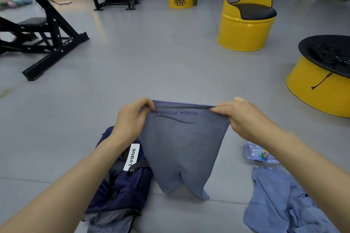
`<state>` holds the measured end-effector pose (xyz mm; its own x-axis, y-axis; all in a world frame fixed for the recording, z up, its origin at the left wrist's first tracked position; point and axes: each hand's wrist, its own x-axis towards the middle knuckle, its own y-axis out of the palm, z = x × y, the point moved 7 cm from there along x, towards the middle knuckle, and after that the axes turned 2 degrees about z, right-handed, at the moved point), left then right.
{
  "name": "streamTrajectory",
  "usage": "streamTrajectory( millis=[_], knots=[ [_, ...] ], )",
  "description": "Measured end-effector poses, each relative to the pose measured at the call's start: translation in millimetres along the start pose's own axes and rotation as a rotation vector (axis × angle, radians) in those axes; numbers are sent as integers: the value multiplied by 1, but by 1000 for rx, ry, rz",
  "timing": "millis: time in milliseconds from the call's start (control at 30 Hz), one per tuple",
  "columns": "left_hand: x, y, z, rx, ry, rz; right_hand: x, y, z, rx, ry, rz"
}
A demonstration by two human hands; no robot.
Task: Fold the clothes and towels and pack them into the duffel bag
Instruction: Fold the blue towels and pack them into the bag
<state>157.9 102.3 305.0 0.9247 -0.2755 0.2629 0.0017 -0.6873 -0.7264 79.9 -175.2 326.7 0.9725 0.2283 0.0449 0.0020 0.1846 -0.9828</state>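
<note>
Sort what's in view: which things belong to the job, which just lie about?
Job: grey-blue YOGA FITNESS towel, pinched by left hand and right hand; navy fabric duffel bag; crumpled light-blue cloth.
Idle: yellow barrel chair; yellow drum table; clear plastic packet; black gym frame.

Ahead of the left hand [132,119] and the right hand [244,117]: open grey floor [161,66], free passage. Between them, the grey towel [181,147] hangs as a curtain. Beneath the left hand, the navy duffel bag [123,191] occupies the floor. Beneath the right hand lie a plastic packet [257,152] and crumpled blue cloth [280,200]. Well to its right stands a yellow drum table [318,91].
</note>
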Motion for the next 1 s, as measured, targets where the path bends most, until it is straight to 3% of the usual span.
streamTrajectory(
  millis=[167, 333, 500, 633, 767, 1000],
  knots=[
    [81, -4, -29, -222, -26, -2, 37, -32, -63, 208, 173, -190],
    [172, -46, -94, -135, 70, -89, 87, -99, -111, 380, 244, -412],
    [210, -107, -139, -72, 170, -266, 93, -179, -118, 606, 186, -625],
    [189, -106, -152, -265, 215, -245, 64, -198, -99, 694, 83, -690],
    [144, -76, -102, -469, 122, -176, 32, -152, -97, 744, 72, -645],
    [27, 54, 29, -65, -27, 184, -19, 69, -112, 525, 248, -213]
  ],
)
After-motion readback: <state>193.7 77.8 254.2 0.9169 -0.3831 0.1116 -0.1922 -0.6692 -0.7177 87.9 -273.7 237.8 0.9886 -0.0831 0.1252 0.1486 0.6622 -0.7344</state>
